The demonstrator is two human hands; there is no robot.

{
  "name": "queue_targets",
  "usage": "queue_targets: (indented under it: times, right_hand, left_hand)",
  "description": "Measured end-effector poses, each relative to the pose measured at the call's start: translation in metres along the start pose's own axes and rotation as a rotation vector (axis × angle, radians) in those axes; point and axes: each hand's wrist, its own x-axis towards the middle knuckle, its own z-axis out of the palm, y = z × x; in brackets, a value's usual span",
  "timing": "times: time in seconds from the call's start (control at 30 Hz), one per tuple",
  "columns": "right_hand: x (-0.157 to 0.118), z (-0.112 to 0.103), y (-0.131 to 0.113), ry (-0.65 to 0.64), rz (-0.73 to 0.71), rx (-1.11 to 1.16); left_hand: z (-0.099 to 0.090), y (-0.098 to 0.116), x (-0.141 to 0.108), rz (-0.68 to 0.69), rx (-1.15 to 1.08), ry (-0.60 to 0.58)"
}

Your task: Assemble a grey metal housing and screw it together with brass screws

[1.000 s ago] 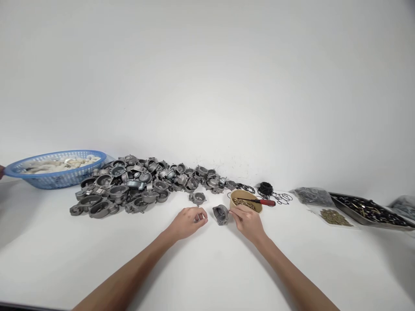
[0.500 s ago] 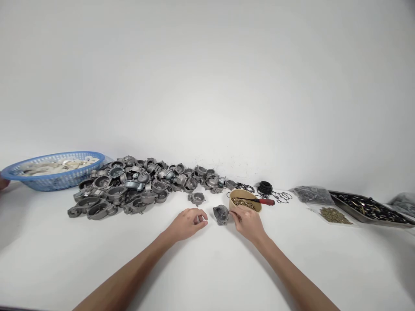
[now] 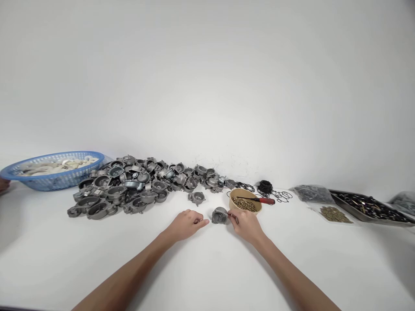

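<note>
A grey cast-metal housing, round with a hollow cup, sits tilted between my two hands, its opening towards me. My right hand pinches it by its right edge between thumb and fingers. Just left of it is my left hand, apart from the housing, with fingers curled in and thumb stretched towards the part. What those curled fingers hold, if anything, is hidden. Behind my right hand stands a tan bowl of small brass-coloured screws. Across its rim lies a screwdriver with a red and black handle.
A heap of similar housings spreads along the wall at left, with one loose housing in front. Beyond it is a blue basket of whitish parts. Rightwards lie black rings, bagged parts and a metal tray.
The housing has turned and shifted slightly left in my right hand. My left thumb has straightened towards it while the fingers stay curled.
</note>
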Motion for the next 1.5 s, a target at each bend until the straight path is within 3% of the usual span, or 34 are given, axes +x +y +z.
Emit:
queue_targets:
  times: [0.3,0.53,0.77,1.5]
  right_hand:
    - [-0.001,-0.001,-0.001,0.010,0.004,0.030]
    - [-0.001,-0.010,-0.003,0.123,-0.057,0.217]
    - [-0.005,-0.015,-0.011,0.195,-0.059,0.242]
    - [-0.005,-0.011,-0.012,0.118,-0.119,0.101]
  left_hand:
    - [0.000,0.002,-0.001,0.002,0.039,0.005]
    - [-0.001,0.001,-0.003,0.014,0.021,-0.023]
    - [0.000,0.001,-0.002,0.013,0.070,-0.018]
    - [0.000,0.003,-0.002,-0.018,0.055,-0.022]
